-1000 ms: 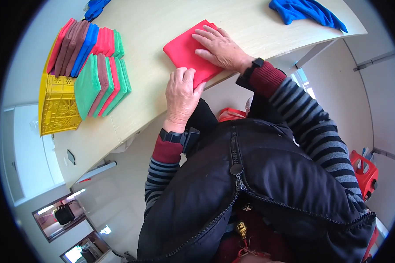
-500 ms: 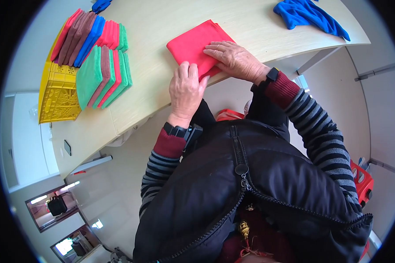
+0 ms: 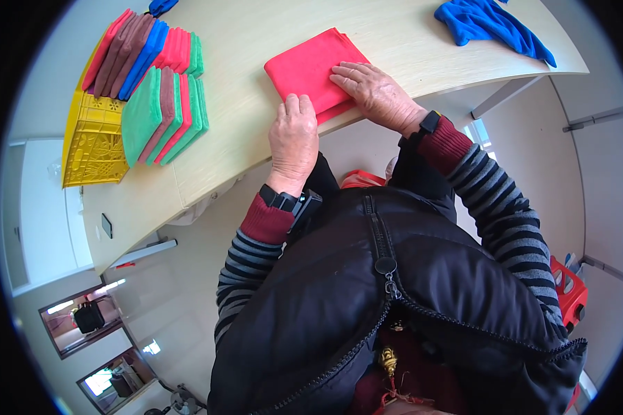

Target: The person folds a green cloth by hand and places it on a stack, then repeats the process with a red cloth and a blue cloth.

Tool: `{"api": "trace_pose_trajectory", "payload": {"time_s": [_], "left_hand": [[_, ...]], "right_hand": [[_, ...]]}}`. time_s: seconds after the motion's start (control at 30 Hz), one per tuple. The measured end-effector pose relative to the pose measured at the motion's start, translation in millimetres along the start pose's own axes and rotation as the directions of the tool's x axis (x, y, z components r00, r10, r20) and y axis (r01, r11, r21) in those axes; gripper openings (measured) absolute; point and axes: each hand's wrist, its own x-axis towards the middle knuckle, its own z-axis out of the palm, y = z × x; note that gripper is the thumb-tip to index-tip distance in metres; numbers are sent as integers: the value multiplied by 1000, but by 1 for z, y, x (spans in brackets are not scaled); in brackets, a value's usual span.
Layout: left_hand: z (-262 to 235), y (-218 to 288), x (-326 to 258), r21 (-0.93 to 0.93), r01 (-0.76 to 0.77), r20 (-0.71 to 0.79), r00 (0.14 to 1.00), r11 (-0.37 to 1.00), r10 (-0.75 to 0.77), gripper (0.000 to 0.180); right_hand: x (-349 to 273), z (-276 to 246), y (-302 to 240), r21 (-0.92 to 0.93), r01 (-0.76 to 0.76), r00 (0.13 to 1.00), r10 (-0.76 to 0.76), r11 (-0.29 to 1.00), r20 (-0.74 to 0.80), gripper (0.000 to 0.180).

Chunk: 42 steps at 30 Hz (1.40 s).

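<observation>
A folded red cloth (image 3: 310, 66) lies flat on the pale wooden table (image 3: 256, 131), close to its near edge. My left hand (image 3: 294, 142) rests at the cloth's near left corner, fingers together and touching it. My right hand (image 3: 377, 93) lies palm down on the cloth's near right part, fingers spread over it. Neither hand grips anything.
A row of folded green, red, brown and blue cloths (image 3: 160, 104) stands on the table's left side, beside a yellow plastic crate (image 3: 90, 138). A crumpled blue cloth (image 3: 488, 24) lies at the far right. A red crate (image 3: 567, 290) sits on the floor to my right.
Both hands have slid a little toward me over the red cloth; the right hand now lies nearer the cloth's near right edge.
</observation>
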Motion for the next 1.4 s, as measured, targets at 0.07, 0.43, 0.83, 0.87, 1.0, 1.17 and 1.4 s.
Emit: {"api": "trace_pose_trajectory", "payload": {"time_s": [0.07, 0.43, 0.83, 0.87, 1.0, 1.17, 1.4], "left_hand": [[-2, 0, -3, 16, -31, -37, 999, 999, 31, 16], [-7, 2, -18, 92, -82, 136, 988, 992, 69, 46], [-8, -19, -35, -148, -83, 55, 994, 986, 92, 51], [-10, -24, -35, -151, -85, 55, 994, 985, 94, 51], [-18, -47, -40, -425, 73, 38, 997, 902, -63, 49], [-11, -52, -19, -470, 104, -22, 991, 876, -129, 42], [26, -55, 31, -234, -161, -97, 985, 959, 142, 42]], "right_hand": [[-3, 1, 2, -1, -16, 1000, 16, 1000, 5, 48], [-13, -4, 6, -60, -77, 995, 80, 995, 56, 54], [-33, -19, 25, -207, -133, 986, 150, 969, 68, 49], [-36, -25, 32, -243, -155, 978, 184, 958, 103, 51], [-27, -47, 35, -237, -206, 958, 245, 949, 151, 52], [22, -30, -8, 74, -204, 976, 197, 976, 97, 44], [60, 18, -45, -104, -342, 922, 355, 934, 156, 63]]}}
